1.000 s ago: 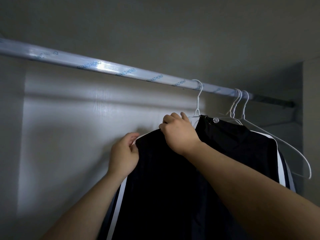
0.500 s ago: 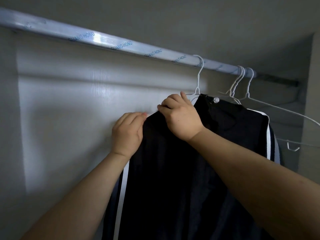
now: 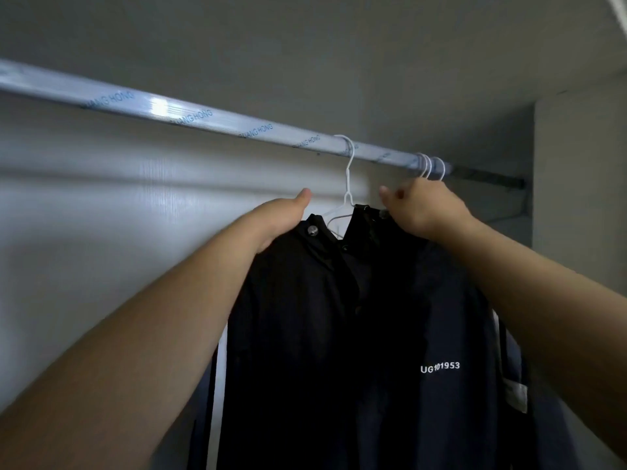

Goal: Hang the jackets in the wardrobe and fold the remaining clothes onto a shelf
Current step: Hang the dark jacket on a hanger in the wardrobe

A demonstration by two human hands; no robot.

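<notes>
Up at centre frame, under the long silvery rail wrapped in blue-printed film [image 3: 203, 117], the black jacket of thin cloth with snap buttons and white chest lettering [image 3: 339, 334] hangs on a thin white wire hanger [image 3: 347, 184], and the hook sits over the rail. Both hands are on it! The left hand [image 3: 281, 217] grasps the shoulder at left of frame, thumb along the top and fingers tucked out of sight behind the cloth. The right hand [image 3: 424, 212] has its fingers curled round the collar on the other side, just below a cluster of spare white hanger hooks [image 3: 428, 166]. Holding both sides at once looks like a squaring-up, so the shoulders sit evenly on the wire and the front faces out, lettering readable. The jacket hangs toward the right end of the rail, beside a dark grey-blue garment [image 3: 515, 378] at the right edge, so hung things group at that end. By my reading this hanging is nearly done. The risk is thin cloth sliding off a slim wire arm once the hands let go.
</notes>
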